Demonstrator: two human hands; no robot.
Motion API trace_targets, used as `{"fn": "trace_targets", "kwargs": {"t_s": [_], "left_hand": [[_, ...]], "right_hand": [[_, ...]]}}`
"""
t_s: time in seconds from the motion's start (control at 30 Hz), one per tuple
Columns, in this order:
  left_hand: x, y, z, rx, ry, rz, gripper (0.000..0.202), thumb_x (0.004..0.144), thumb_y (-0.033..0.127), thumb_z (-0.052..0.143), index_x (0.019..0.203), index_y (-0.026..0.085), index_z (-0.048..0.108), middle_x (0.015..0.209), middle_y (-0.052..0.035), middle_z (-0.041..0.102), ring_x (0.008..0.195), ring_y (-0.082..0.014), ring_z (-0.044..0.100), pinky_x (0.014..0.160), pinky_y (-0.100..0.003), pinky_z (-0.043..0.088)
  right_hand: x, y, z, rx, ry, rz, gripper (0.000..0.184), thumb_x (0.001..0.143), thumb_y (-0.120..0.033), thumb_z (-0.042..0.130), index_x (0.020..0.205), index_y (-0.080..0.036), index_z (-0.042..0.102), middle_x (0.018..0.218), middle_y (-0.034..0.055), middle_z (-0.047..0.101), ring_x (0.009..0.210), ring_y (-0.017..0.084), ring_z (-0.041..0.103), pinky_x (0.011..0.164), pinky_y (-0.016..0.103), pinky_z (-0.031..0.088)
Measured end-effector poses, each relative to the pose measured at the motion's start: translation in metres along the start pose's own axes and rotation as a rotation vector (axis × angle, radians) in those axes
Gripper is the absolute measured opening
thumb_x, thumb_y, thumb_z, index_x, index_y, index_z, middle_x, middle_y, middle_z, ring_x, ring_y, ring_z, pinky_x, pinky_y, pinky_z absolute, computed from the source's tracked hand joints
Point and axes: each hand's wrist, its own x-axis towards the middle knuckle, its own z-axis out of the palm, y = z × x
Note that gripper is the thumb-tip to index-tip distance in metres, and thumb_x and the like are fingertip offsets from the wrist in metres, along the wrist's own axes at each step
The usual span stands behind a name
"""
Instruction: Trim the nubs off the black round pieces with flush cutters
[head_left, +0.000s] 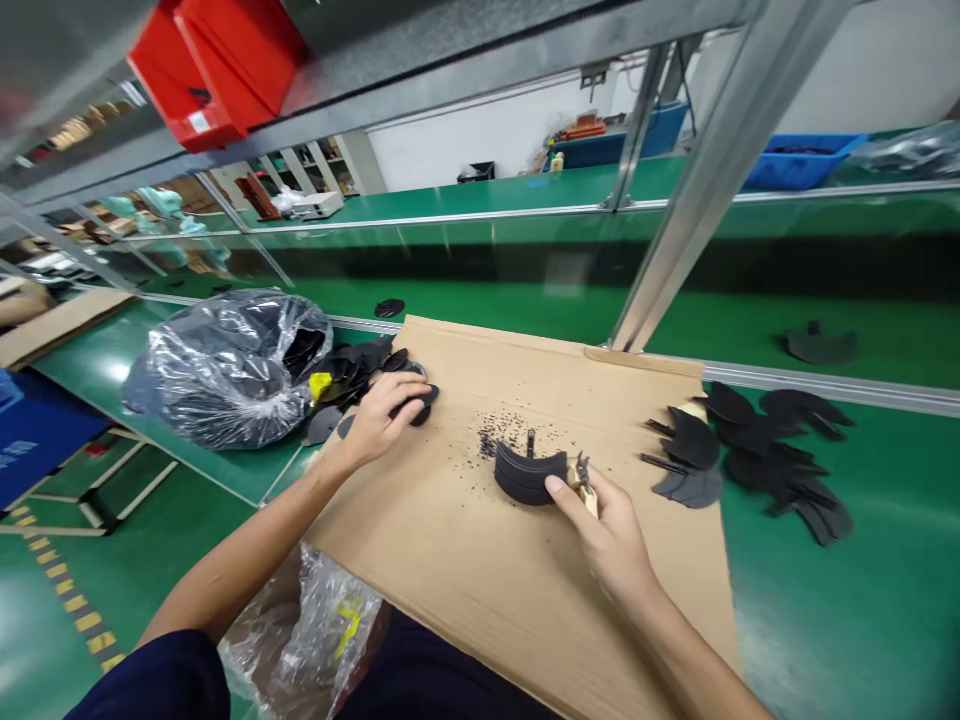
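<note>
Over the cardboard (465,570), my right grip (616,540) pinches one likely light, stiff black piece (529,477) by its end; my left grip (379,420) is unclear.

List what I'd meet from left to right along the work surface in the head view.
Clear plastic bag → left hand → curved black piece → right hand → black pieces by the cardboard's right edge → black pieces on the green tabletop.
</note>
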Motion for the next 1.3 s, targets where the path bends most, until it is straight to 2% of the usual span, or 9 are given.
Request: {"fn": "trace_targets", "kwargs": {"t_s": [0.1,0.2,0.33,0.43,0.57,0.67,0.83,1.13,1.3], "left_hand": [[0.005,0.05,0.021,-0.385,-0.205,-0.031,0.033,0.1,0.041,0.051,0.114,0.019,0.072,0.115,-0.0126,0.072,0.106,-0.0232,0.067,0.095,-0.038,0.054],[0.011,0.085,0.042,-0.718,-0.368,-0.199,0.041,0.094,0.047,0.063,0.124,0.018,0.067,0.105,-0.0111,0.073,0.093,-0.0207,0.069,0.084,-0.032,0.056],[0.011,0.106,0.066,-0.948,-0.35,-0.399,0.043,0.084,0.049,0.075,0.112,0.018,0.067,0.086,-0.005,0.069,0.082,-0.0163,0.066,0.076,-0.027,0.053],[0.008,0.11,0.074,-0.974,-0.285,-0.431,0.043,0.085,0.053,0.072,0.109,0.017,0.067,0.083,-0.0038,0.069,0.079,-0.0154,0.065,0.075,-0.026,0.052],[0.015,0.092,0.06,-0.693,-0.237,-0.296,0.04,0.098,0.052,0.053,0.101,0.017,0.072,0.088,-0.0069,0.072,0.08,-0.0177,0.066,0.076,-0.029,0.052],[0.029,0.056,0.031,-0.161,-0.203,-0.163,0.03,0.099,0.039,0.051,0.095,0.019,0.072,0.094,-0.0087,0.073,0.089,-0.0223,0.064,0.087,-0.037,0.052],[0.033,-0.003,-0.008,0.586,-0.298,-0.278,0.024,0.091,0.029,0.061,0.109,0.017,0.069,0.108,-0.0158,0.069,0.103,-0.0339,0.061,0.089,-0.046,0.051],[0.023,-0.023,-0.011,0.544,-0.198,-0.431,0.031,0.087,0.018,0.054,0.116,0.016,0.065,0.102,-0.0126,0.074,0.093,-0.0287,0.071,0.088,-0.039,0.055],[0.031,-0.021,-0.02,0.298,0.1,-0.445,0.024,0.087,0.023,0.051,0.104,0.018,0.068,0.094,-0.0092,0.075,0.087,-0.024,0.07,0.084,-0.036,0.055]], "right_hand": [[-0.001,0.001,0.001,0.011,-0.005,0.012,0.035,0.084,-0.054,0.069,0.075,-0.021,0.06,0.073,0.0013,0.06,0.074,0.02,0.056,0.071,0.032,0.05],[-0.003,0.0,0.002,0.057,-0.037,0.009,0.035,0.084,-0.054,0.068,0.089,-0.02,0.068,0.085,0.0051,0.069,0.088,0.025,0.063,0.083,0.036,0.053],[-0.006,-0.004,0.002,0.086,-0.039,0.002,0.037,0.084,-0.055,0.068,0.097,-0.019,0.071,0.092,0.0065,0.072,0.093,0.026,0.066,0.089,0.038,0.054],[-0.008,-0.005,0.001,0.085,-0.038,-0.003,0.038,0.085,-0.055,0.067,0.097,-0.02,0.071,0.091,0.0065,0.072,0.093,0.027,0.066,0.089,0.038,0.055],[-0.008,-0.004,0.0,0.058,0.021,-0.002,0.033,0.084,-0.053,0.068,0.087,-0.02,0.068,0.086,0.0046,0.069,0.086,0.023,0.063,0.082,0.033,0.053],[-0.005,0.0,0.0,0.052,0.072,0.01,0.032,0.084,-0.052,0.069,0.082,-0.02,0.065,0.083,0.0034,0.067,0.082,0.021,0.06,0.078,0.031,0.051],[0.0,0.007,0.001,0.074,0.072,0.03,0.032,0.083,-0.051,0.07,0.086,-0.019,0.068,0.088,0.006,0.07,0.089,0.024,0.062,0.082,0.033,0.05],[0.001,0.002,0.003,0.028,0.064,0.007,0.035,0.083,-0.055,0.068,0.078,-0.021,0.063,0.075,0.0033,0.063,0.083,0.024,0.062,0.078,0.034,0.052],[0.001,0.002,0.001,0.03,0.062,-0.003,0.035,0.084,-0.057,0.067,0.084,-0.021,0.066,0.081,0.005,0.067,0.085,0.025,0.062,0.078,0.034,0.052]]}}
